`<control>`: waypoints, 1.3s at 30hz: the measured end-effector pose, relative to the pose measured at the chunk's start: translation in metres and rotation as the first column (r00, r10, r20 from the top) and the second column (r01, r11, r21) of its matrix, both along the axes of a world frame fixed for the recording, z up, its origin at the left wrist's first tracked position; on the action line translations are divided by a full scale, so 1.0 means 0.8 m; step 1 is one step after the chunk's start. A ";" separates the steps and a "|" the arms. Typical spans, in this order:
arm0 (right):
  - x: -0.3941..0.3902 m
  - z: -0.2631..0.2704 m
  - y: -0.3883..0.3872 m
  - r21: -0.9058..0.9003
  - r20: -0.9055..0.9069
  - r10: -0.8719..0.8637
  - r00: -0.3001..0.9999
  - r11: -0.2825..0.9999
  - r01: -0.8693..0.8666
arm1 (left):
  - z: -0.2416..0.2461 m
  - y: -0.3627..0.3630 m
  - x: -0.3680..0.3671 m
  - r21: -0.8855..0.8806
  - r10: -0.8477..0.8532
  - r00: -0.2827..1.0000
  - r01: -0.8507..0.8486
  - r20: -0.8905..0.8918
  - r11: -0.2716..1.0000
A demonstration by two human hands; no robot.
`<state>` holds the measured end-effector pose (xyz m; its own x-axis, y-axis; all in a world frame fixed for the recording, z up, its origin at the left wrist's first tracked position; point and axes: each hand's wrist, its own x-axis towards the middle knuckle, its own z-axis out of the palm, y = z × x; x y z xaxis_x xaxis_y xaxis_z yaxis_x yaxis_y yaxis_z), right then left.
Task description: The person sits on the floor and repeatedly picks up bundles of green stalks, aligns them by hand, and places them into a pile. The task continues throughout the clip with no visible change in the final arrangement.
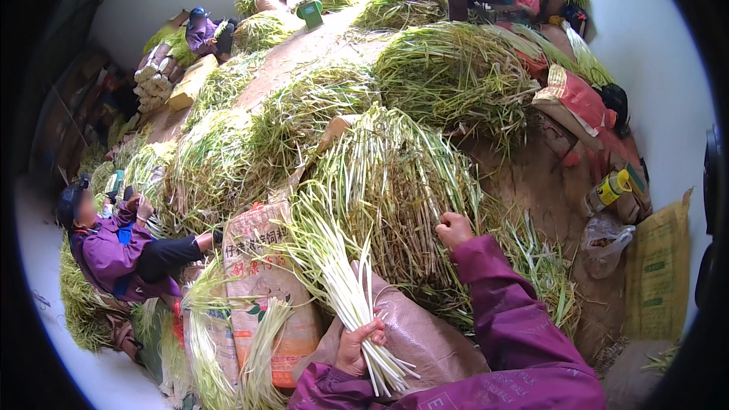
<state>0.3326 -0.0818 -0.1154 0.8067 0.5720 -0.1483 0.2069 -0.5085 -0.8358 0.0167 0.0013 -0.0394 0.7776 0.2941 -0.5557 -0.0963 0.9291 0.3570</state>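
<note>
My left hand [360,341] is closed around the lower part of a bundle of pale green and white stalks [347,290], whose leafy tops fan out up and to the left. To the right, my right hand [454,230] has its fingers curled at the edge of a large heap of long stalks with brown, dry outer leaves [393,193]; whether it grips a stalk cannot be told. A brown woven sheet [421,324] lies over my lap. Cleaned pale stalks [265,347] rest on a printed woven sack [245,285] at the left.
A person in purple [114,250] sits at the left; other people sit farther back. More stalk heaps [455,74] cover much of the floor. At the right are a yellow-labelled bottle [608,190], a clear plastic bag [605,245], a yellow woven sack [658,273] and a white wall.
</note>
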 end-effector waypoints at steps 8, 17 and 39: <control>-0.126 0.088 -0.129 0.377 -0.622 0.386 0.681 0.910 -0.172 | 0.001 0.002 -0.003 0.020 -0.008 1.000 0.008 0.005 1.000; -0.228 0.126 -0.222 0.481 -0.293 0.770 0.567 0.631 -0.609 | 0.009 -0.015 -0.007 0.119 0.058 0.998 -0.056 -0.014 0.991; -0.219 0.136 -0.234 -0.291 0.281 0.860 0.426 0.500 -0.816 | -0.013 -0.017 0.008 0.128 -0.019 0.999 0.025 -0.048 0.991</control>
<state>0.1571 -0.2687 -0.0069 -0.0647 0.9951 -0.0754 0.8296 0.0116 -0.5583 0.0232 -0.0127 -0.0499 0.7589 0.3488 -0.5500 -0.0574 0.8770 0.4770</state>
